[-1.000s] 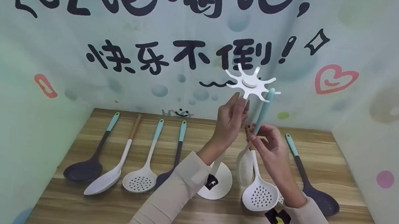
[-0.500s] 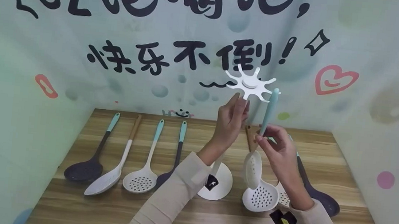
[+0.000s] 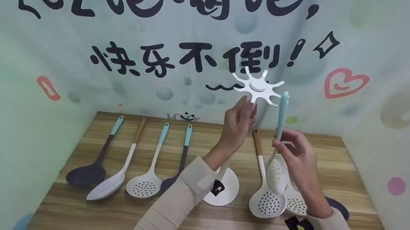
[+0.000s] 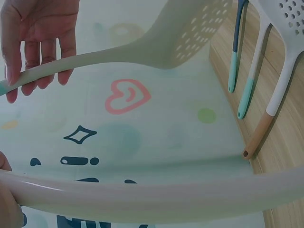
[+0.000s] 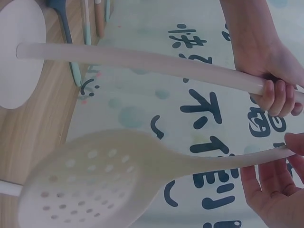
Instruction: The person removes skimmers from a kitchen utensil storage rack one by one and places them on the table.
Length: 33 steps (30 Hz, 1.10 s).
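Note:
A white utensil stand rises from a round base (image 3: 231, 189) to a star-shaped hook top (image 3: 257, 84). High on its pole (image 5: 133, 61), just under the hooks, my left hand (image 3: 236, 123) keeps a grip. My right hand (image 3: 299, 154) pinches a white skimmer (image 3: 277, 174) by the neck, below its turquoise handle (image 3: 282, 115). The skimmer stands upright with its perforated bowl down, and the handle's top end overlaps the tip of one hook arm in the head view. In the left wrist view, the fingers of the right hand lie behind the skimmer's neck (image 4: 95, 58).
On the wooden table (image 3: 179, 225), left of the stand, lie a dark utensil (image 3: 85, 175), a white one with a brown handle (image 3: 108, 186) and more skimmers. Right of it lie a brown-handled white skimmer (image 3: 266, 207), another white skimmer (image 3: 296, 202) and a dark one (image 3: 339, 208). A printed backdrop (image 3: 154, 99) stands behind.
My right hand has shifted to the right with the skimmer, whose bowl has turned to show more of its holes. The left hand and the stand have stayed in place.

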Motion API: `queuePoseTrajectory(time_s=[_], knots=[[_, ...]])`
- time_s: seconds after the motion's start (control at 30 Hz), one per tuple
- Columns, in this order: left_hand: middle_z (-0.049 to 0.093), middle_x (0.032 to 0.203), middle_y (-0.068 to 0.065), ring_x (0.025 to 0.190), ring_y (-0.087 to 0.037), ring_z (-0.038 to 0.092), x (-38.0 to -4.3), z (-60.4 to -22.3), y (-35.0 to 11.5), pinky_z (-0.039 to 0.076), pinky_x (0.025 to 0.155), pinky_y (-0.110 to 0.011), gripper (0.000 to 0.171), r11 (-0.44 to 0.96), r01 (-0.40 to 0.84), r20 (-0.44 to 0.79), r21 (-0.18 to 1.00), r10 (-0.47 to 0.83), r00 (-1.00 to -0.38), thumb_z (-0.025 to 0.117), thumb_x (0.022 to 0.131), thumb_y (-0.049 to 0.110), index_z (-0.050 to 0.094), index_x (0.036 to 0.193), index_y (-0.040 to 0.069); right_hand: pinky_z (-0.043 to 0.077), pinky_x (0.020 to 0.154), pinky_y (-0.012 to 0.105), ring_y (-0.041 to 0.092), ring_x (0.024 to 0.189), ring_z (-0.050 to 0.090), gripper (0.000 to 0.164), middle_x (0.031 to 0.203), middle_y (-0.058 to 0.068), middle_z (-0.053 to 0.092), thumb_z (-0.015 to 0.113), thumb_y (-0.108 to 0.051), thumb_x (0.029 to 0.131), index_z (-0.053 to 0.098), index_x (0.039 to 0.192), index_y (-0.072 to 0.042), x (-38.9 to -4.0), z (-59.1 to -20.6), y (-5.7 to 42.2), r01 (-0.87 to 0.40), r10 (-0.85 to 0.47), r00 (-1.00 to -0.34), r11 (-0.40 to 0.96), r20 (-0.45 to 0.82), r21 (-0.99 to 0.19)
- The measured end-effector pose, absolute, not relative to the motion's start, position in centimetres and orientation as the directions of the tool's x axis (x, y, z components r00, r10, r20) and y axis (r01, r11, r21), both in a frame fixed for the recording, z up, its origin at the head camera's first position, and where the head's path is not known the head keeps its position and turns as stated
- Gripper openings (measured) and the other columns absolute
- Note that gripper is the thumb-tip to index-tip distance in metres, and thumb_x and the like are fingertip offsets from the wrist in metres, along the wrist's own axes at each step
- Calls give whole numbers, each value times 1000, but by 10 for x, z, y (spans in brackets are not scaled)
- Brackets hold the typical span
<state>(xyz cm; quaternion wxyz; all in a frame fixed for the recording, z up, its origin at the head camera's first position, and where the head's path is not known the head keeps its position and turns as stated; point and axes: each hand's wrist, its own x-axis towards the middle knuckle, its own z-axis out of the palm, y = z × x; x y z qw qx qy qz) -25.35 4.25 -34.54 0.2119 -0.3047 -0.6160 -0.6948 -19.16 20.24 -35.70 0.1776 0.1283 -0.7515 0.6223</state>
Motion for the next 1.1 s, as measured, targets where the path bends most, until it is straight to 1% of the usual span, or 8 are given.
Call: queuePoseTrajectory(time_s=[0.1,0.2,0.33,0.63,0.7,0.83,0.97,1.1], knots=[[39,61,-1,50,-5,35,-253,-346,43,29,45,-19,68,-179,662,681,728,80,-728,30,93,62,45,84,-4,51,81,20,14,94,59,28,97,5,61,63,-1,86,57,113,5,-191,-356,207,-431,26,-895,211,445,-877],[36,59,0,48,-5,33,-254,-346,43,29,43,-19,69,-210,648,675,732,87,-733,31,92,63,44,84,-5,50,81,18,13,94,58,28,97,1,61,63,0,86,58,113,6,-190,-355,211,-452,26,-883,227,469,-863],[37,61,0,49,-5,34,-254,-347,43,29,45,-19,69,-217,647,675,731,91,-732,32,92,63,44,84,-5,50,83,17,12,96,58,29,99,-2,60,63,1,85,58,113,7,-190,-353,215,-474,34,-868,243,496,-846],[36,61,1,49,-4,33,-255,-347,42,28,45,-19,66,-212,659,686,721,91,-722,33,93,61,44,84,-4,50,83,17,13,95,58,29,99,0,60,63,2,85,59,113,6,-188,-347,222,-478,66,-861,236,505,-846],[36,61,0,50,-4,33,-255,-347,43,28,45,-19,66,-208,661,687,721,91,-721,33,93,60,44,84,-4,50,82,18,14,94,59,29,98,4,60,63,2,84,59,113,6,-187,-345,223,-479,78,-860,217,505,-850],[37,60,-8,50,-4,34,-254,-348,44,29,45,-18,67,-211,656,684,724,99,-723,33,93,61,45,85,-4,52,81,21,16,88,62,29,96,10,60,64,1,84,58,113,6,-187,-341,227,-468,115,-866,156,487,-870],[38,61,-19,50,-4,35,-254,-348,44,30,46,-18,68,-215,647,675,732,101,-731,33,92,62,46,86,-5,52,80,21,16,86,63,28,94,8,60,64,2,84,57,111,7,-188,-340,234,-459,152,-869,112,472,-881],[37,61,-9,50,-4,35,-255,-347,43,30,45,-18,69,-216,651,679,728,95,-728,32,92,62,44,84,-5,51,79,20,14,85,63,26,92,7,61,64,4,83,59,109,6,-191,-340,245,-454,176,-866,112,468,-884]])
